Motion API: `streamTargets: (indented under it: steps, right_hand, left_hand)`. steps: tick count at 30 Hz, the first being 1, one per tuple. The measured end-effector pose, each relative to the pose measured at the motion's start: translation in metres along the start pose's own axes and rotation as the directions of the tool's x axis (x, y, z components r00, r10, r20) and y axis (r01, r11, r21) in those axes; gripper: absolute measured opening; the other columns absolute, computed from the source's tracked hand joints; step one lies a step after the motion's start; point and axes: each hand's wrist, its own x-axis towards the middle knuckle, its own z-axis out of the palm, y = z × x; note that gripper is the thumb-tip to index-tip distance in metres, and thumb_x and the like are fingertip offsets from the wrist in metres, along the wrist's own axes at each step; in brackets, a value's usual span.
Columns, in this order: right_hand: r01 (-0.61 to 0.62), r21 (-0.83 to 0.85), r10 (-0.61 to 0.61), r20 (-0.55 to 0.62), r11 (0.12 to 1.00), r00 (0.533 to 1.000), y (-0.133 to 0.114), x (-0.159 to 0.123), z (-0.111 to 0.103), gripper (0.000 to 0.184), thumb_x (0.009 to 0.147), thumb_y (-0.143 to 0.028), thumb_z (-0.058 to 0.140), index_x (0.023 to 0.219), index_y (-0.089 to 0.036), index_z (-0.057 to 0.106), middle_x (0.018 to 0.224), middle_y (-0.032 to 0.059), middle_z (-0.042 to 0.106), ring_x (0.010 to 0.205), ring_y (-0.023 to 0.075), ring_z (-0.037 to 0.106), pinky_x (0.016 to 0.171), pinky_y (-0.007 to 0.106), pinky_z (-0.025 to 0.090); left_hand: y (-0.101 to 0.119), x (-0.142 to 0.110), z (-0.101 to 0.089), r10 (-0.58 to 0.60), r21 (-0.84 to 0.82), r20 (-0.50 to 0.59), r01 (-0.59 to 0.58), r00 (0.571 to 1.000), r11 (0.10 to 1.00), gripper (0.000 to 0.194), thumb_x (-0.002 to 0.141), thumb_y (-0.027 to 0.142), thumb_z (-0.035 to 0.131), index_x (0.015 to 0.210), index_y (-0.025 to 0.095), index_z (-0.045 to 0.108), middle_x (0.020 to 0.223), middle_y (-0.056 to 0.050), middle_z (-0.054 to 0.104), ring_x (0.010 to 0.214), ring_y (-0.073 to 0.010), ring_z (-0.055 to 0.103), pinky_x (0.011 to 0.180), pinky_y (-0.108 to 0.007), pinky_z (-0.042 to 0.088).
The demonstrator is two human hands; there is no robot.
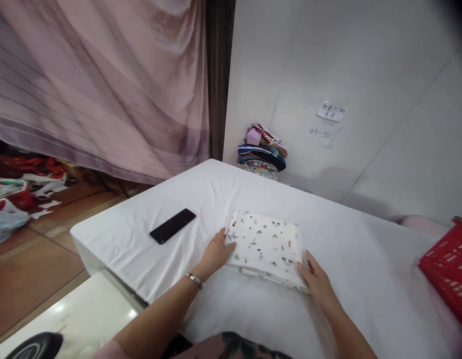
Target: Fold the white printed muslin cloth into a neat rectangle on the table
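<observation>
A folded white cloth (pixel 266 244) with a small print of plants and mushrooms lies flat on the white-covered table (pixel 350 249) in front of me. My left hand (pixel 218 249) rests at the cloth's left edge, its thumb over the top and its fingers stretched along the side. At the right edge is my right hand (pixel 316 279), thumb against the cloth and fingers extended beside it. Neither hand is closed in a grip. The undersides of the fingers are partly hidden.
A black phone (pixel 173 226) lies left of the cloth. Folded fabrics (pixel 262 152) are stacked behind the table by the wall. A red plastic basket (pixel 447 264) stands at the right edge. A pink curtain (pixel 141 89) hangs at the left, above bags (pixel 8 219) on the floor.
</observation>
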Motion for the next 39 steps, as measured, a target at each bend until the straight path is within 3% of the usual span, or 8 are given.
streamTargets:
  steps: [10,14,18,21,24,28,33,39]
  right_hand:
    - [-0.15,0.182,0.125,0.142,0.972,0.982,-0.017,0.008,-0.017,0.093,0.069,-0.049,0.063,0.144,-0.017,0.02,0.129,0.0165,0.051,0.107,0.0268,0.058,0.086,0.036,0.048]
    - [-0.115,0.215,0.108,0.043,0.97,0.993,-0.009,0.028,-0.045,0.089,0.065,-0.047,0.066,0.141,-0.021,0.028,0.122,0.0138,0.056,0.099,0.0262,0.062,0.085,0.036,0.048]
    - [-0.125,0.065,0.128,-0.044,0.99,0.991,0.017,0.047,-0.077,0.084,0.061,-0.044,0.066,0.135,-0.015,0.04,0.117,0.0144,0.058,0.098,0.0276,0.061,0.086,0.037,0.047]
    - [-0.07,-0.165,0.063,-0.05,0.984,0.997,0.03,0.053,-0.086,0.069,0.064,-0.042,0.059,0.126,-0.012,0.051,0.111,0.0131,0.062,0.1,0.0289,0.059,0.09,0.04,0.045]
    - [0.094,-0.44,-0.152,-0.1,0.893,0.983,0.021,0.047,-0.077,0.06,0.069,-0.039,0.051,0.123,-0.012,0.053,0.119,0.0136,0.058,0.11,0.0302,0.053,0.097,0.043,0.039]
    - [0.402,-0.578,-0.487,0.01,0.71,0.873,-0.011,0.024,-0.042,0.055,0.083,-0.042,0.038,0.13,-0.016,0.046,0.138,0.0102,0.042,0.128,0.0255,0.036,0.106,0.041,0.03]
    - [0.504,-0.668,-0.396,0.323,0.547,0.859,-0.016,0.001,-0.001,0.053,0.088,-0.048,0.031,0.135,-0.023,0.04,0.147,0.0035,0.028,0.137,0.0237,0.017,0.11,0.047,0.015]
    - [0.478,-0.713,-0.335,0.346,0.513,0.876,-0.009,-0.003,0.004,0.054,0.091,-0.048,0.025,0.138,-0.023,0.037,0.149,0.0023,0.022,0.138,0.0214,0.013,0.11,0.045,0.013]
  left_hand:
    - [0.001,-0.003,0.0,-0.018,-0.012,0.009,0.018,1.0,1.0,0.06,0.08,0.039,0.047,0.131,0.011,0.036,0.126,-0.017,0.051,0.111,-0.0259,0.054,0.091,-0.035,0.042]
    - [0.013,-0.025,0.013,0.049,-0.029,0.063,-0.047,0.997,0.998,0.062,0.078,0.04,0.05,0.132,0.012,0.037,0.121,-0.014,0.055,0.106,-0.0235,0.056,0.088,-0.032,0.044]
    - [0.021,-0.047,0.025,0.15,-0.055,0.189,-0.142,0.97,0.988,0.057,0.076,0.045,0.053,0.127,0.02,0.043,0.111,-0.008,0.059,0.093,-0.0223,0.06,0.08,-0.032,0.047]
    - [0.022,-0.046,0.024,0.187,-0.044,0.165,-0.182,0.968,0.982,0.049,0.078,0.042,0.052,0.123,0.022,0.047,0.112,-0.008,0.057,0.091,-0.0215,0.06,0.079,-0.032,0.048]
    - [0.028,-0.037,0.023,0.314,-0.003,0.017,-0.314,0.949,0.949,0.044,0.083,0.038,0.048,0.123,0.022,0.047,0.121,-0.009,0.053,0.105,-0.0227,0.055,0.089,-0.037,0.045]
    - [0.042,-0.035,0.035,0.567,0.076,0.023,-0.566,0.824,0.821,0.049,0.084,0.036,0.049,0.129,0.02,0.043,0.14,-0.011,0.039,0.13,-0.026,0.033,0.106,-0.048,0.028]
    - [0.043,-0.049,0.051,0.605,0.067,0.156,-0.62,0.781,0.782,0.045,0.088,0.036,0.042,0.131,0.024,0.043,0.141,-0.007,0.039,0.135,-0.0258,0.023,0.108,-0.051,0.022]
    - [0.033,-0.019,0.038,0.59,-0.03,0.053,-0.589,0.806,0.807,0.031,0.09,0.03,0.038,0.112,0.024,0.06,0.127,-0.004,0.054,0.124,-0.0188,0.042,0.107,-0.042,0.028]
